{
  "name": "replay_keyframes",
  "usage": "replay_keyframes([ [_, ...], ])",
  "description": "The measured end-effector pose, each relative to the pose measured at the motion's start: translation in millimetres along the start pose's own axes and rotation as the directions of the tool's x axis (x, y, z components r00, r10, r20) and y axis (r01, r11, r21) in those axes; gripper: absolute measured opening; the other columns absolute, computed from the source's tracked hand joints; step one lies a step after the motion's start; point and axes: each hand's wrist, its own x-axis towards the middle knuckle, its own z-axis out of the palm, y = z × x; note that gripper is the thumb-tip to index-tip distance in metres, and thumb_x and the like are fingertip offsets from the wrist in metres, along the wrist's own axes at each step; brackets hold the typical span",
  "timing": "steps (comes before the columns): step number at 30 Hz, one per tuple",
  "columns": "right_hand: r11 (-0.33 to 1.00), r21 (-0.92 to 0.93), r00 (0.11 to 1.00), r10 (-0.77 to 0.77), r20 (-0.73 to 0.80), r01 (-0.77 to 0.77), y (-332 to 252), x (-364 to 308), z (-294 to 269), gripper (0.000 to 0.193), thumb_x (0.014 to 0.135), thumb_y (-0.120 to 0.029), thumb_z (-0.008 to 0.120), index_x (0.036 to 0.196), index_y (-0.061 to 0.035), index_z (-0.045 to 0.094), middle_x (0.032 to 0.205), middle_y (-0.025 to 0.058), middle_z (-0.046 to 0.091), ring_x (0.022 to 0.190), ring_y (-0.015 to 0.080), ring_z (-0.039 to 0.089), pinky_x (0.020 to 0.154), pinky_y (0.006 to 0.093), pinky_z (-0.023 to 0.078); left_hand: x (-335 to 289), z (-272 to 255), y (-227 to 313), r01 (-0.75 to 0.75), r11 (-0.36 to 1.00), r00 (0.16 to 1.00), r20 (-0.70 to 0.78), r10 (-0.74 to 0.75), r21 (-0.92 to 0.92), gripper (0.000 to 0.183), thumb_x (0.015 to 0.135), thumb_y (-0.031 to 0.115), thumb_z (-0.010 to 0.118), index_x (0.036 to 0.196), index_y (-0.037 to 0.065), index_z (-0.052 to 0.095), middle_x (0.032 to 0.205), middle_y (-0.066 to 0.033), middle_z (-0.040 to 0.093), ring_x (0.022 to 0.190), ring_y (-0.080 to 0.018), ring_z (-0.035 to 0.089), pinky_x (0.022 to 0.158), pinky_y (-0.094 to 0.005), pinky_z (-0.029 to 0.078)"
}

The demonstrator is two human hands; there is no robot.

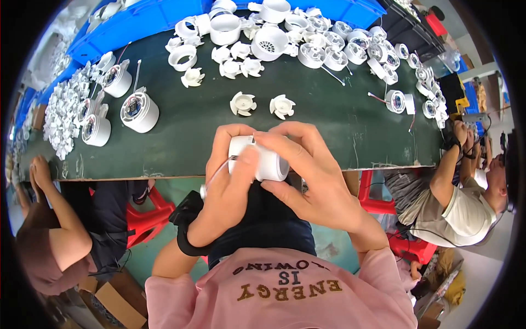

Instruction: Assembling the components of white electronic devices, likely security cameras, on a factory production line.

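Observation:
Between my two hands, just over the table's near edge, is a white cylindrical fan housing (271, 164), tilted on its side. My left hand (230, 170) grips its left end, the thumb lying across it and somewhat blurred. A thin pale wire (218, 172) trails from the housing down past that hand. My right hand (309, 170) wraps the right end, with thumb below and fingers over the top. Past my hands, two white fan impellers, a left one (243, 103) and a right one (282, 107), lie on the dark green table (192, 140).
White housings with circuit boards (139, 112) stand at the left beside a heap of small white parts (68, 109). Impellers and rings (224, 30) pile up at the back before blue bins (148, 24). Co-workers sit left (60, 241) and right (455, 203), near red stools (148, 216).

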Motion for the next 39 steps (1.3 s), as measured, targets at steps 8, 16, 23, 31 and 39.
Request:
replay_keyframes([
  [8, 0.946, 0.322, 0.993, 0.079, -0.092, -0.045, 20, -18, 13, 0.056, 0.082, -0.008, 0.071, 0.132, -0.0012, 0.046, 0.121, 0.0106, 0.045, 0.103, 0.0177, 0.054, 0.084, 0.0288, 0.048, 1, 9, 4, 0.06, 0.997, 0.998, 0.01, -0.061, 0.047, 0.046, 0.099, 0.041, 0.031, 0.103, -0.001, 0.051, 0.077, -0.0061, 0.056, 0.057, -0.0087, 0.051, 0.047, -0.0218, 0.039],
  [16, 0.907, 0.412, 0.992, 0.113, -0.051, -0.083, 19, -19, 16, 0.056, 0.086, -0.012, 0.068, 0.134, -0.0004, 0.043, 0.121, 0.0105, 0.045, 0.103, 0.0168, 0.054, 0.083, 0.0279, 0.048, -2, 2, -2, -0.225, 0.936, 0.974, 0.051, 0.219, 0.272, 0.04, 0.096, 0.03, 0.035, 0.105, -0.005, 0.053, 0.085, -0.0126, 0.059, 0.072, -0.0167, 0.053, 0.064, -0.0307, 0.043],
  [23, 0.988, 0.119, 0.987, -0.085, -0.138, 0.101, 25, -21, 26, 0.065, 0.092, -0.026, 0.057, 0.141, 0.0037, 0.028, 0.142, 0.0219, 0.029, 0.126, 0.0314, 0.038, 0.104, 0.039, 0.032, -5, 4, -15, -0.352, 0.895, 0.936, 0.085, 0.342, 0.274, 0.04, 0.095, 0.029, 0.036, 0.106, -0.006, 0.051, 0.091, -0.0166, 0.058, 0.072, -0.0206, 0.055, 0.065, -0.0309, 0.044],
  [31, 0.885, 0.412, 0.976, -0.185, -0.115, 0.216, 23, -23, 49, 0.08, 0.09, -0.032, 0.057, 0.142, 0.0081, 0.012, 0.147, 0.0297, 0.016, 0.135, 0.0424, 0.023, 0.111, 0.0465, 0.018, -17, -2, -8, -0.382, 0.892, 0.924, 0.099, 0.369, 0.242, 0.045, 0.094, 0.036, 0.038, 0.109, -0.005, 0.05, 0.094, -0.0191, 0.061, 0.072, -0.0259, 0.061, 0.064, -0.0336, 0.049],
  [39, 0.928, 0.305, 0.963, -0.147, -0.226, 0.213, 33, -44, 58, 0.083, 0.075, -0.033, 0.055, 0.14, 0.0032, 0.018, 0.14, 0.0358, 0.027, 0.13, 0.0437, 0.032, 0.109, 0.0501, 0.022, -22, 12, -18, -0.483, 0.864, 0.875, 0.132, 0.467, 0.144, 0.041, 0.094, 0.03, 0.041, 0.112, -0.006, 0.051, 0.095, -0.0202, 0.056, 0.072, -0.0293, 0.06, 0.063, -0.0362, 0.049],
])
